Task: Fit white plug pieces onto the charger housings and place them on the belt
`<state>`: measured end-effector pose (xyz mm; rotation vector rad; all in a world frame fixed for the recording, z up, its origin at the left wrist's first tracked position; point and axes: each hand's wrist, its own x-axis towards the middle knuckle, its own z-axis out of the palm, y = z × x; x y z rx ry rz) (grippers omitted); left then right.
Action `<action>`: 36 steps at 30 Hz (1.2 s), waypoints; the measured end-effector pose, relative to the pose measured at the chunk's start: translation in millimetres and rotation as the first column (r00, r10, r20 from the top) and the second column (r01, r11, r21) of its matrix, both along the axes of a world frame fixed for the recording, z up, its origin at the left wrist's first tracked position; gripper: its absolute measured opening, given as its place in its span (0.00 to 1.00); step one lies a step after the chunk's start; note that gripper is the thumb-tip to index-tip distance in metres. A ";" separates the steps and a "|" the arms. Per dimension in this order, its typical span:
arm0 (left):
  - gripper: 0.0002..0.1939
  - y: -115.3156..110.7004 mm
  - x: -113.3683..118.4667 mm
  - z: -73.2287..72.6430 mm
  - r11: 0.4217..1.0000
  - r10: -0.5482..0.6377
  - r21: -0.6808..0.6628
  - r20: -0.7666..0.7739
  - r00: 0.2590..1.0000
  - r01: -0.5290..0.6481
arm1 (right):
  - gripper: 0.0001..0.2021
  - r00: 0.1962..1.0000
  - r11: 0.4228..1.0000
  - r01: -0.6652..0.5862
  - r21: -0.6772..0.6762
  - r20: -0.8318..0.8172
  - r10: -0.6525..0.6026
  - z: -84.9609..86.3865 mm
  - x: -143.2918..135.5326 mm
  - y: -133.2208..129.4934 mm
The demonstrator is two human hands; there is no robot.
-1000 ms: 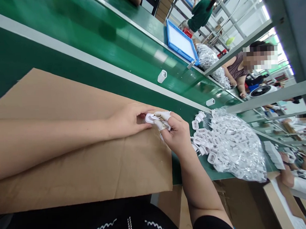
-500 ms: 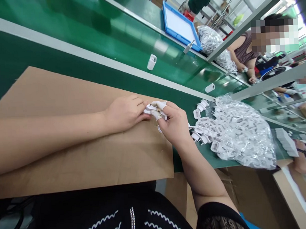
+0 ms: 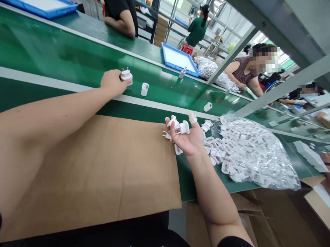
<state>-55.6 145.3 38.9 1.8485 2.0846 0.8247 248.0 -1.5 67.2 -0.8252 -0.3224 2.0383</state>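
Note:
At the green conveyor belt's near side, my left hand (image 3: 112, 82) grips a white plug adapter (image 3: 127, 77) whose two metal pins point up. My right hand (image 3: 188, 139) is turned palm up, its fingers curled round several white plug pieces (image 3: 183, 127). White covers sit on some of its fingertips. A loose plug piece (image 3: 178, 149) lies just below that hand, at the cardboard's edge. One white adapter housing (image 3: 144, 89) stands on the belt, right of my left hand. Another white housing (image 3: 208, 106) lies farther right on the belt.
A brown cardboard sheet (image 3: 109, 169) covers the table before me. Right of it, plug pieces spill from a clear plastic bag (image 3: 259, 152). Across the belt stands a blue tray (image 3: 180, 59). A metal frame post (image 3: 233, 55) slants at the right. Several people are beyond the belt.
My left hand has moved from beside my right hand up to the belt, carrying a plug adapter. My right hand has turned palm up with plug pieces in it. The view has shifted.

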 end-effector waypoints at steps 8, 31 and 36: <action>0.41 1.6 9.2 -1.2 0.971 -0.017 0.233 -0.133 0.991 0.048 | 0.09 0.994 0.993 -0.048 0.112 0.099 0.037 1.9 -1.8 -2.6; 0.21 -141.9 51.0 6.1 0.796 -0.604 -0.012 0.067 0.795 0.606 | 0.21 0.631 0.740 -0.372 0.561 0.737 -0.242 -14.1 -12.6 -20.9; 0.19 -171.2 54.7 -16.2 0.791 -0.588 0.008 0.285 0.757 0.612 | 0.17 0.461 0.532 -0.559 0.636 0.772 -0.438 -12.6 -12.2 -27.5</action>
